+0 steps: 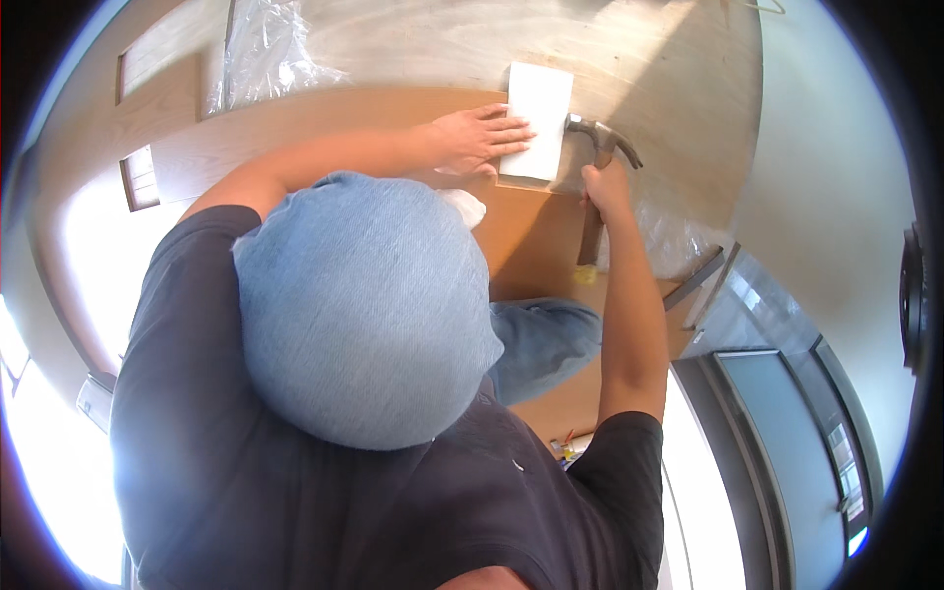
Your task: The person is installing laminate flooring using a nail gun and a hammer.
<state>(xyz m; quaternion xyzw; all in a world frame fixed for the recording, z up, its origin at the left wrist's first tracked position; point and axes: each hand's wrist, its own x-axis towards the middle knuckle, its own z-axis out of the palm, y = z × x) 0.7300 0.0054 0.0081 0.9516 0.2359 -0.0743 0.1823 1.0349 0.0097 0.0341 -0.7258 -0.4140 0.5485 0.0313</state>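
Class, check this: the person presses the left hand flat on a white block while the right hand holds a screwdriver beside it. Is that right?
Not quite. The right hand holds a hammer, not a screwdriver; the head view shows its metal claw head. The left hand does press on the white block.

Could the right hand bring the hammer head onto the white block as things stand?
Probably yes: the right hand grips the hammer right beside the white block, nothing between them. The left hand lies flat on the block's near side, its fingers close by.

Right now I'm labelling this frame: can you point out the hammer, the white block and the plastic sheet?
hammer [602, 138], head view, on its metal head.
white block [537, 118], head view, middle of its top face.
plastic sheet [265, 54], head view, on the crinkled part at upper left.
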